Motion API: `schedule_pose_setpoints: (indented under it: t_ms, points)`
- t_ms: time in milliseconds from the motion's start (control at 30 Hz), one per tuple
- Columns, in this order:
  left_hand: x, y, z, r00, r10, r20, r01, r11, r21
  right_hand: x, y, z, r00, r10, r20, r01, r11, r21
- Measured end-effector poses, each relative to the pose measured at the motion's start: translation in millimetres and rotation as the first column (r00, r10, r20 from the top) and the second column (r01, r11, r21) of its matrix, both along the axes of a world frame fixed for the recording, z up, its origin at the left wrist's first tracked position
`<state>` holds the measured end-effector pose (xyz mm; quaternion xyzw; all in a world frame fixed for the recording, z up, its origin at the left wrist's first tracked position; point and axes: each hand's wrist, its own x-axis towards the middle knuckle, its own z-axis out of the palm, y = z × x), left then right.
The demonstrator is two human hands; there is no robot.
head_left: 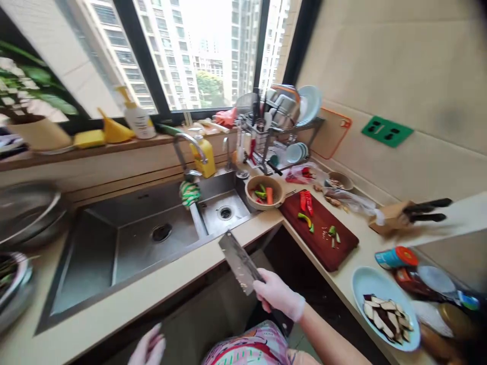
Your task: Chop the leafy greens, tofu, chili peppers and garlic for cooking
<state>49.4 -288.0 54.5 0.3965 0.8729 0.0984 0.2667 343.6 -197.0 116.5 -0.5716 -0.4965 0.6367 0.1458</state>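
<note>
Holding cleaver [239, 263] — right hand [277, 295], red board [318, 228] beside colander [265, 192], sink [140, 238] left

Room to pass: low over the front strip of the cream countertop [152, 281], and down into the left basin of the stainless-steel sink [133, 248]. Right basin is tighter: green-and-white striped cloth [189, 193] at the divider, curved chrome faucet [195, 145] behind, round beige plastic colander [282, 198] at the right. Back right blocked by the loaded metal dish rack [262, 163]. Black-handled knives [428, 206] jut out beyond the dark red rectangular cutting board [319, 253].
</note>
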Motion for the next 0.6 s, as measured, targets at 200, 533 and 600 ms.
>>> schedule_pose_setpoints:
  t_ms: [200,533,600]
  points:
    - [181,147,-39.6,0.683,-0.642,0.347,0.542,0.765,0.349,174,-19,-15.7,0.853,-0.508,0.12,0.506,0.861,0.055]
    - [405,342,27.2,0.278,-0.96,-0.039,0.949,0.268,0.164,267,-1,-44.5,0.717,-0.658,0.23,0.673,0.739,0.017]
    - [420,350,21.4,0.175,-0.984,-0.014,0.981,0.173,0.084,270,-3,-48.8,0.644,-0.724,0.246,0.746,0.666,0.01]
